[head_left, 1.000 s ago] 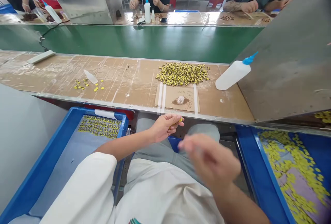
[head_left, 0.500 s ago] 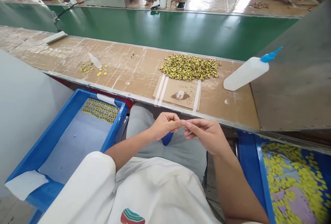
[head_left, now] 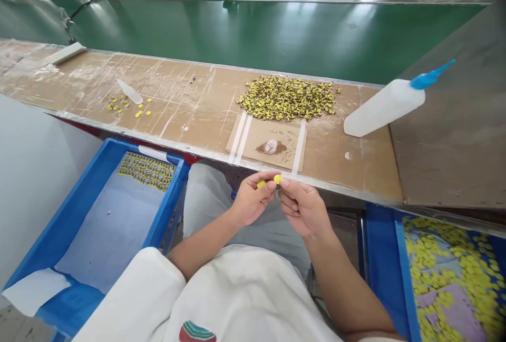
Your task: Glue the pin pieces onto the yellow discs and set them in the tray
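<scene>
Over my lap, just off the bench's front edge, my two hands meet. My right hand point(head_left: 303, 202) is closed, its thumb and fingers pinching a small round yellow disc point(head_left: 278, 179). My left hand point(head_left: 253, 199) has its fingertips against the same disc and is curled round another yellow piece point(head_left: 261, 184). Beyond them on the bench is a taped cardboard sheet point(head_left: 253, 149) with a whitish lump point(head_left: 271, 146) in a damp brown patch. A pile of small yellow-and-dark-brown pieces point(head_left: 288, 98) lies behind it.
A white squeeze bottle point(head_left: 383, 107) with a blue nozzle leans at right against a metal box point(head_left: 454, 120). At left lies a small nozzle bottle point(head_left: 129, 91) among loose discs. Blue trays, left point(head_left: 158, 226) and right point(head_left: 381, 257), hold yellow pieces. A green conveyor belt point(head_left: 237, 31) runs behind.
My hands have turned so the yellow disc shows its face, and the second yellow piece in my left hand is easier to see. The view has tipped down a little.
</scene>
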Tool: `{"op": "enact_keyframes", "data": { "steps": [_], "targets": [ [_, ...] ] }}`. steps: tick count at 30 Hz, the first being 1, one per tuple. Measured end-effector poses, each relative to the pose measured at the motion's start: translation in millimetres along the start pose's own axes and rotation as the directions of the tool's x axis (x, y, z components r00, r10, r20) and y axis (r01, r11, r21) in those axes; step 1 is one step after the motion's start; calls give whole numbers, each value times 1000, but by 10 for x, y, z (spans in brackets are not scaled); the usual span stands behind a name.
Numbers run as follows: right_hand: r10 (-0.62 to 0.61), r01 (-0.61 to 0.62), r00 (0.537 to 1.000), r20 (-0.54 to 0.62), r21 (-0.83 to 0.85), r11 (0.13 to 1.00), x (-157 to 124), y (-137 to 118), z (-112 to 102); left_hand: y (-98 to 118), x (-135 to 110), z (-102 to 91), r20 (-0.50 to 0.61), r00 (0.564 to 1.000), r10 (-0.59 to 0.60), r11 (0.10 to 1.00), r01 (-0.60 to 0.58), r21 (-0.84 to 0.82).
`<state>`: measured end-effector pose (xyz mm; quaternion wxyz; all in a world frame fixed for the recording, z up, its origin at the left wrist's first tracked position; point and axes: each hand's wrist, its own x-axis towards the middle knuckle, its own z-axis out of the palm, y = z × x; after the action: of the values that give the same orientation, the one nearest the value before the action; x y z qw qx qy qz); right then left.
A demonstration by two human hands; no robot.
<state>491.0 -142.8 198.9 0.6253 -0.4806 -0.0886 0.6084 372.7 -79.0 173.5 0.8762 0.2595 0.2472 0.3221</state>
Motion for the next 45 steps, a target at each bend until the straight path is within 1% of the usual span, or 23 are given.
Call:
{"op": "enact_keyframes", "data": {
  "steps": [4,6,8,9,10,11,12,13,14,15,16,17,19,20,22,24,27,31,33,36,38,42,45],
  "targets": [
    [12,-10,999,-36,68,998,83,103,127,-21,117,-50,-34,996,82,997,-82,14],
    [4,-2,999,-42,61,998,108,138,200,12,164,-76,-44,994,102,995,-102,8],
    [-13,12,999,-29,-19,1000,137,144,238,75,206,-101,-46,995,86,996,-86,-3],
    [-31,29,999,-18,-95,995,166,125,230,117,228,-114,-48,996,77,997,-77,-12],
    [-79,72,997,-27,-190,979,213,84,197,168,253,-129,-53,996,71,997,-72,-28],
    [-167,143,984,-57,-301,943,286,19,136,224,283,-148,-61,996,70,996,-73,-50],
    [-285,220,954,-92,-428,877,389,-72,48,285,320,-172,-71,995,75,994,-80,-76],
    [-459,309,876,-149,-557,771,526,-185,-64,349,364,-202,-82,993,83,990,-91,-103],
    [-609,353,776,-166,-686,637,692,-315,-194,413,416,-239,-91,992,92,986,-103,-130],
    [-710,340,687,-155,-795,503,883,-453,-335,475,476,-281,-97,990,98,982,-113,-154],
    [-769,296,626,-129,-873,387,1088,-590,-476,533,544,-328,-105,989,105,977,-122,-176],
    [-788,238,610,-88,-928,287,1295,-717,-610,587,618,-377,-114,988,109,972,-130,-195],
    [-795,136,607,0,-985,104,1668,-917,-826,681,776,-472,-141,983,114,962,-145,-230],
    [-795,113,606,31,-992,48,1816,-983,-902,721,854,-514,-160,981,113,959,-150,-241],
    [-785,114,611,99,-993,-36,2019,-1052,-999,794,999,-577,-195,974,113,958,-159,-238],
    [-764,154,624,164,-984,-86,2110,-1067,-1047,857,1115,-616,-220,966,134,963,-179,-199],
    [-728,189,656,200,-977,-98,2123,-1077,-1088,919,1230,-647,-211,959,187,968,-216,-126],
    [-681,140,721,129,-989,-39,2075,-1146,-1124,914,1300,-685,-177,959,222,964,-243,-107],
    [-662,129,733,157,-987,-91,2049,-1184,-1137,886,1306,-701,-163,961,223,966,-240,-92],
    [-642,135,720,262,-961,-241,2007,-1205,-1154,855,1295,-700,-156,963,219,972,-230,-56],
    [-643,131,709,290,-950,-285,1976,-1188,-1169,851,1285,-689,-173,961,215,973,-226,-49],
    [-680,146,671,296,-952,-271,1920,-1113,-1192,857,1279,-679,-193,957,216,972,-229,-45],
    [-699,166,665,265,-964,-208,1881,-1073,-1184,853,1288,-688,-192,955,225,971,-237,-43]
  ]
}}
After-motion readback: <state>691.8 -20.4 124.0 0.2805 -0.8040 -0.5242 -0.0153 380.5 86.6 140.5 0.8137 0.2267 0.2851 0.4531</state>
